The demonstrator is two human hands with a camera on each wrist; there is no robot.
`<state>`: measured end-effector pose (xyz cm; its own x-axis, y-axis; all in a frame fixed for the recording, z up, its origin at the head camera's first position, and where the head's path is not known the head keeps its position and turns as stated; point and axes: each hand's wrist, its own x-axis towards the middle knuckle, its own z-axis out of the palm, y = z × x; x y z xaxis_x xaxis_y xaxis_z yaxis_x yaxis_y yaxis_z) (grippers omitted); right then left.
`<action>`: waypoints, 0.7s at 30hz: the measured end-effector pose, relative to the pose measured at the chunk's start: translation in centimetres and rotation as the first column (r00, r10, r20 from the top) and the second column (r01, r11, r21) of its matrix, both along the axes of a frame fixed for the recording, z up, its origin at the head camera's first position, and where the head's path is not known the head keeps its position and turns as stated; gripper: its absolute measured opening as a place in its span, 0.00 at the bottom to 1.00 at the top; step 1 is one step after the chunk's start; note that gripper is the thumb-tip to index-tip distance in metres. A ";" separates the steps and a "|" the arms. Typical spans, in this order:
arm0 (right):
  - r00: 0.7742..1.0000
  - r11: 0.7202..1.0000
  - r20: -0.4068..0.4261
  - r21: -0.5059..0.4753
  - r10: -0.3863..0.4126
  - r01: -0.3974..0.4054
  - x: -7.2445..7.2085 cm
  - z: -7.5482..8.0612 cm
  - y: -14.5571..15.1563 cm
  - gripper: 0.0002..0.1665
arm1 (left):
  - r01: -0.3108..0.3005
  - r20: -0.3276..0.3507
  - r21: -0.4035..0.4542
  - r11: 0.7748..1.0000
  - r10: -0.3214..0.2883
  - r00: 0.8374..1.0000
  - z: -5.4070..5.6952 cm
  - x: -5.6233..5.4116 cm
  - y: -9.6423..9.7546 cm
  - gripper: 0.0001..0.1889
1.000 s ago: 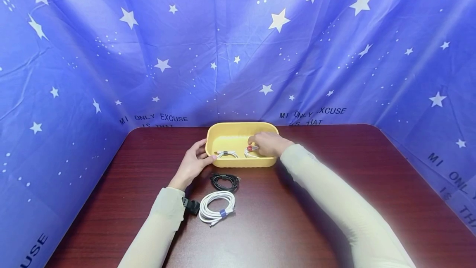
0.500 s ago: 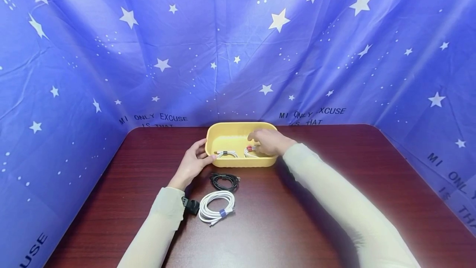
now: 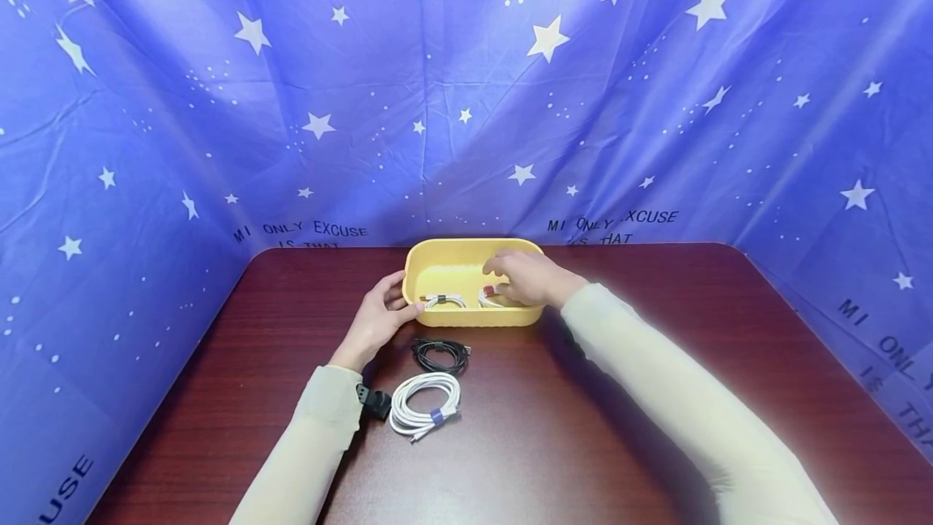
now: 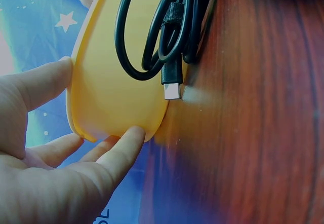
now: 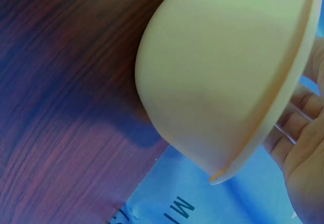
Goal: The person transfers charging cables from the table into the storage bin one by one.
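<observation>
A yellow bin [image 3: 481, 318] stands at the table's back edge. My left hand [image 3: 375, 314] grips its left end, thumb at the rim and fingertips [image 4: 134, 134] against the outer wall. Inside, at the right, my right hand [image 3: 535, 278] is spread above a white cable with a red tie [image 3: 489, 293]; its fingers [image 5: 298, 122] show past the wall in the right wrist view. Another white cable with a dark tie [image 3: 442, 300] lies at the bin's left. In front of the bin lie a coiled black cable [image 3: 440, 356] and a larger white coil with a blue tie [image 3: 425, 407].
The dark red wooden table [image 3: 554, 428] has rounded back corners. A blue curtain with stars [image 3: 466, 104] hangs behind it and along both sides. A black wrist device [image 3: 374, 402] sits at my left cuff, beside the large white coil.
My right hand has shifted slightly right and back, its fingers coming away from the red-tied cable, which shows more now. The left hand and the coils on the table have not moved.
</observation>
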<state>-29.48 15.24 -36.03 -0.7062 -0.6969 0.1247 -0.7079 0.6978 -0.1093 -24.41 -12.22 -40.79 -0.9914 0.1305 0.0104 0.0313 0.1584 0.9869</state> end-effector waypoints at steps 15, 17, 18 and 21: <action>0.998 0.998 -0.039 -0.038 0.049 -0.050 1.7 0.8 -0.3 0.18 | 0.011 0.020 0.011 1.000 -0.012 1.000 0.5 0.3 0.1 0.39; 0.998 0.998 -0.037 -0.036 0.045 -0.047 1.9 0.9 -0.4 0.18 | 0.020 0.024 0.014 1.000 -0.021 0.999 1.2 0.7 0.1 0.39; 0.998 0.998 -0.038 -0.034 0.043 -0.045 2.0 0.9 -0.5 0.18 | 0.024 0.026 0.011 1.000 -0.024 0.999 1.6 0.9 0.2 0.39; 0.999 0.999 -0.035 -0.032 0.038 -0.039 2.2 1.0 -0.6 0.18 | 0.032 0.023 0.007 0.999 -0.033 0.999 2.7 1.7 0.3 0.38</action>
<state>-27.27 14.67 -35.03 -0.6736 -0.7189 0.1717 -0.7381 0.6662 -0.1065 -22.75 -11.92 -38.14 -0.9866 0.1627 -0.0119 0.0130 0.1508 0.9885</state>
